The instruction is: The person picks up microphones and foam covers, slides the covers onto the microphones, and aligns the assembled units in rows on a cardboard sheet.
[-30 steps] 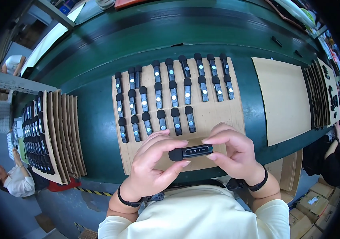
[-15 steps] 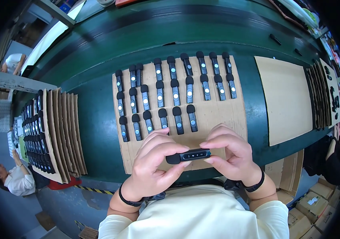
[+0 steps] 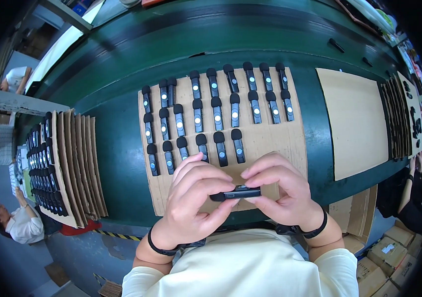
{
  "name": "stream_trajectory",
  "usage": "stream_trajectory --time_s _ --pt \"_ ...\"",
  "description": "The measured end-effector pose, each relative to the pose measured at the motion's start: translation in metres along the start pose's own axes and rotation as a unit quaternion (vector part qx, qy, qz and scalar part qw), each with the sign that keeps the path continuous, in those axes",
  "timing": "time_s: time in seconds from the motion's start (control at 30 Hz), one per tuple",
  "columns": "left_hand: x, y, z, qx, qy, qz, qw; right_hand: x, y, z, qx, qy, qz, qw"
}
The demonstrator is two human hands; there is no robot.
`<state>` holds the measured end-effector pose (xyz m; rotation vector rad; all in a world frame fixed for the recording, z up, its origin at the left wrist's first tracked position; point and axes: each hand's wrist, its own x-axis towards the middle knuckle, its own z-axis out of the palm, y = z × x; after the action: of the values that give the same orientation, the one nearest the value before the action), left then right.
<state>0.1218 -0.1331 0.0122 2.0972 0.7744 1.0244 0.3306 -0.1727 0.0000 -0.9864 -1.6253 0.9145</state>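
Note:
Between my hands is a small black wireless microphone [image 3: 240, 194] with a rounded foam cap at its left end. It lies level, its narrow side turned up toward me. My left hand [image 3: 193, 200] pinches the capped end between thumb and fingers. At the other end, my right hand [image 3: 285, 190] grips the body with thumb and fingertips. Beyond them, several like microphones [image 3: 218, 115] lie in three rows on a cardboard sheet [image 3: 270, 141], foam caps pointing away. Most of these carry a pale round spot. My left fingers hide part of the nearest row.
At left stand stacked cardboard sheets [image 3: 84, 163] bearing more microphones. A bare cardboard sheet [image 3: 354, 123] lies at right, beside another stack [image 3: 396, 119]. A green conveyor belt [image 3: 270, 29] runs behind, with two small black pieces on it. Another person [image 3: 23, 220] sits at far left.
The microphone has been rolled in my fingers: its face with small marks has turned away and a narrow side shows. The loose black pieces at the upper right have shifted slightly left.

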Motion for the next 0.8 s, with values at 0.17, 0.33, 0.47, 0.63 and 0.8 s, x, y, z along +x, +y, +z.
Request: stream_trajectory --time_s 0.17,0.33,0.47,0.63,0.8 --pt "0.0 -0.004 0.002 0.016 -0.025 -0.007 1.0 0.003 -0.003 0.003 -0.039 -0.005 -0.076 0.996" --pt "0.0 -0.005 0.004 0.028 -0.034 -0.017 0.999 0.001 0.0 0.003 -0.079 0.004 -0.086 0.993" --pt "-0.003 -0.007 0.002 0.035 -0.026 -0.026 0.999 0.003 0.006 -0.007 -0.154 0.005 -0.077 0.985" --pt "-0.005 -0.01 -0.002 0.036 -0.02 -0.035 0.999 0.005 0.019 -0.023 -0.307 0.017 -0.091 0.947" --pt "-0.007 -0.012 -0.006 0.038 -0.015 -0.035 0.999 -0.004 0.025 -0.028 -0.402 -0.071 -0.09 0.908"
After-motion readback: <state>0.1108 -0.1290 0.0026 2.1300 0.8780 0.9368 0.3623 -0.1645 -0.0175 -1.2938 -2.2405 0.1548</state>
